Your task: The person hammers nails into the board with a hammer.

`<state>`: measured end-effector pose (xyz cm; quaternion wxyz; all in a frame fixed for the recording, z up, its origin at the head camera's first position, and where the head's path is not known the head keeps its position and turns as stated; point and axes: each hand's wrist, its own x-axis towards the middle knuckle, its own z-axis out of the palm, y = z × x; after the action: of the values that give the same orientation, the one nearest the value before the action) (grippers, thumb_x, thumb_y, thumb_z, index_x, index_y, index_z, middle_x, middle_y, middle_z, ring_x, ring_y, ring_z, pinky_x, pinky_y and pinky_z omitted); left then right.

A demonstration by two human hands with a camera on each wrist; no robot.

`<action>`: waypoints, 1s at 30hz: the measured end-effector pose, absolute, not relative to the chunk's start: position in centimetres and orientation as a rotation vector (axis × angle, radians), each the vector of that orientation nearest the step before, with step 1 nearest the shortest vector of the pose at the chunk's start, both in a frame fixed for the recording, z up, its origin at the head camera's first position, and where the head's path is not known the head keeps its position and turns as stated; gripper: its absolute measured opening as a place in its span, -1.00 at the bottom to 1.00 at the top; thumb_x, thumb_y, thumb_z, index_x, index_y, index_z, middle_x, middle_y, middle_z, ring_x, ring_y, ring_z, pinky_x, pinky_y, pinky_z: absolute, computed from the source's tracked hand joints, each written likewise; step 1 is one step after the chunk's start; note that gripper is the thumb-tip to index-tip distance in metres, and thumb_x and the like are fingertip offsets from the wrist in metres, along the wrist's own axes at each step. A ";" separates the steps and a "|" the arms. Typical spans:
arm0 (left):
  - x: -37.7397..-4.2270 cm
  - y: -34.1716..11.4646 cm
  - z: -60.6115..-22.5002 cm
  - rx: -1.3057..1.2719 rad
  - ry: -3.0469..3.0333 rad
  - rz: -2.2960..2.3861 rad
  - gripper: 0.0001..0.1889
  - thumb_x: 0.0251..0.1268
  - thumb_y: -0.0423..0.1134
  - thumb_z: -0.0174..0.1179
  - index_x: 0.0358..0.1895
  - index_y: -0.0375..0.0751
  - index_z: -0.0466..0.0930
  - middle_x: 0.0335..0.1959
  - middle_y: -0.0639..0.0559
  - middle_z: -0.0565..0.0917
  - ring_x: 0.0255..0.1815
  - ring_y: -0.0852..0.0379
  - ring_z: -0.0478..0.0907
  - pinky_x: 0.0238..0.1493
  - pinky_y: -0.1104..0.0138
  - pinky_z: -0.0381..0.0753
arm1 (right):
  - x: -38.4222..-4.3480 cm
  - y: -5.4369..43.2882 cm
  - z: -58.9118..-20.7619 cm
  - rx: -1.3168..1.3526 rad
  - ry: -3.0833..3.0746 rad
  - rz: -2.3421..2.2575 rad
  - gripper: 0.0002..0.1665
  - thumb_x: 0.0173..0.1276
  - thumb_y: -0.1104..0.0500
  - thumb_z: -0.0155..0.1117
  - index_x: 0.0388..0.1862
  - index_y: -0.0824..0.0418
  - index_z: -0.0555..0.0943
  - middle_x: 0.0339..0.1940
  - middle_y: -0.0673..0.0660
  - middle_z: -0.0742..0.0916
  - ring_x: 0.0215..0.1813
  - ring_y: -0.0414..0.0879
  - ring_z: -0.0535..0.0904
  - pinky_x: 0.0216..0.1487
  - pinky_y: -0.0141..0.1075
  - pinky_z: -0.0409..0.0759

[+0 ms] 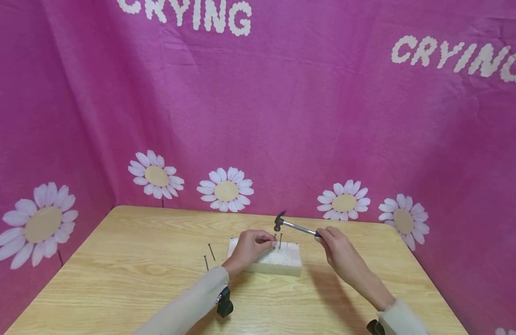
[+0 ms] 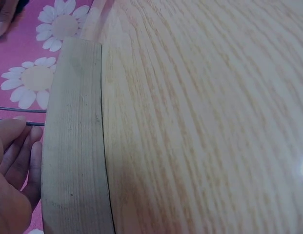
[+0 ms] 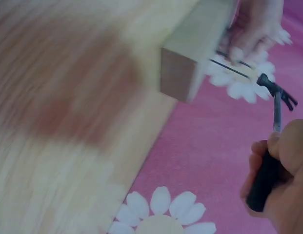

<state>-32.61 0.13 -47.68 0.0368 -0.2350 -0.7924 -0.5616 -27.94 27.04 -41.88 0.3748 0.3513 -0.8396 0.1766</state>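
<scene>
A pale wooden block [image 1: 274,269] lies on the table, its top whitish. Two long nails stand up from it. My left hand [image 1: 250,247] rests at the block's top and pinches one nail [image 2: 35,124] between thumb and fingers. Just beside it, the other nail [image 1: 280,241] stands free, also visible as a dark nail [image 3: 230,68] in the right wrist view. My right hand [image 1: 343,253] grips a small claw hammer [image 1: 299,227] by its black handle. The hammer's head hangs a little above the nail heads, apart from them.
Two loose nails, one farther back [image 1: 211,252] and one nearer [image 1: 206,263], are on the table left of the block. The wood-grain table [image 1: 157,251] meets a pink cloth [image 1: 283,116] with daisies at its back and sides.
</scene>
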 end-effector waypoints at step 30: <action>-32.4 0.2 -47.9 -0.688 -2.481 -1.682 -0.91 0.40 -0.37 0.37 -0.16 -0.28 0.84 -0.18 -0.06 0.85 -0.16 0.12 0.77 -0.07 0.40 0.71 | -27.8 27.0 -41.8 0.882 -2.100 0.549 -0.78 0.26 0.58 0.38 -0.21 0.36 0.63 -0.42 0.03 0.54 -0.35 -0.20 0.42 -0.32 -0.42 0.45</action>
<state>-32.42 0.18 -47.94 0.0331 -0.2237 -0.8063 -0.5465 -27.78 27.02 -41.77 0.3889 0.3470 -0.8257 0.2159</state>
